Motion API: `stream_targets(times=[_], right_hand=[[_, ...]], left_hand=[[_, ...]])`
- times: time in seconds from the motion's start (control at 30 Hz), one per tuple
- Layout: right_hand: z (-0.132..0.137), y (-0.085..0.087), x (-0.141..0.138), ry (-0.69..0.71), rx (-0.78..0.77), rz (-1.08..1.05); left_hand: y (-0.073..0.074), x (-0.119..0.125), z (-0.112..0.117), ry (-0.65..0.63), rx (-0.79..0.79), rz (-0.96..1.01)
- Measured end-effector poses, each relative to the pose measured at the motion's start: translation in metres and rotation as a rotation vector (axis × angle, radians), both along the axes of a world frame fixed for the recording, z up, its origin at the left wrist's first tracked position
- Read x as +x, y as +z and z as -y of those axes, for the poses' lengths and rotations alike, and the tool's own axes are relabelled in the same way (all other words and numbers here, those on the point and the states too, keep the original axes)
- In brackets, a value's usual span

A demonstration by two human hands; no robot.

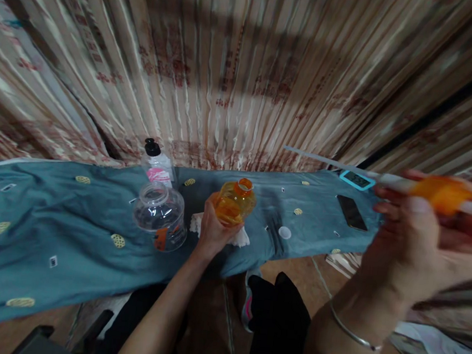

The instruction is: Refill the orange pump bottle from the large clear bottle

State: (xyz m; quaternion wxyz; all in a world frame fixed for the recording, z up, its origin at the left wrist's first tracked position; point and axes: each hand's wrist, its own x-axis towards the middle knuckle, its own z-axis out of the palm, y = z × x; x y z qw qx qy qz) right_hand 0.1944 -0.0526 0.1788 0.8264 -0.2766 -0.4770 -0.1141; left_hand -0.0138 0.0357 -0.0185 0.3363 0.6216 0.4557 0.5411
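My left hand [213,227] is wrapped round a small orange bottle [236,201] with an open neck, holding it tilted over a white tissue [243,237] on the teal cloth [68,227]. My right hand [411,238] is raised close to the camera at the right, blurred, with its fingers pinched on a long white pump tube [337,164] with an orange cap [443,194]. The tube's thin end points left, above the cloth. A silver bangle [350,331] sits on my right wrist.
A clear empty jar [160,217] stands left of the orange bottle, with a black-capped clear bottle [156,164] behind it. A small white cap [284,232], a dark phone [351,212] and a blue-framed timer [356,180] lie to the right. Striped curtains [238,66] hang behind.
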Motion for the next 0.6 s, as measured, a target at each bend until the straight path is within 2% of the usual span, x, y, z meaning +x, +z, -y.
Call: stream_targets(times=[0.03, 0.1, 0.13, 0.2, 0.3, 0.37, 0.47, 0.6], right_hand=[[-0.007, -0.008, 0.002, 0.025, -0.046, 0.035], [-0.024, -0.033, 0.012, 0.008, -0.314, 0.078], [-0.032, -0.049, 0.021, -0.05, -0.462, 0.137], [-0.049, -0.082, 0.039, -0.208, -0.712, 0.346], [-0.071, -0.12, 0.064, -0.231, -1.028, 0.741], [-0.083, -0.133, 0.073, -0.232, -1.226, 0.974], [-0.096, -0.137, 0.078, -0.288, -1.462, 1.222], [-0.105, -0.14, 0.078, -0.384, -1.608, 1.403]], left_hand=[[0.0, 0.0, 0.0, -0.002, -0.006, 0.002], [0.001, 0.0, 0.001, -0.005, -0.018, 0.004], [0.001, 0.0, 0.001, -0.003, -0.024, 0.005], [0.002, 0.0, 0.002, 0.003, -0.029, 0.006], [0.003, 0.001, 0.003, 0.005, -0.021, 0.01], [0.003, 0.002, 0.003, 0.006, -0.02, 0.011], [0.002, 0.003, 0.003, 0.01, -0.027, 0.013], [0.002, 0.003, 0.003, 0.006, -0.035, 0.025]])
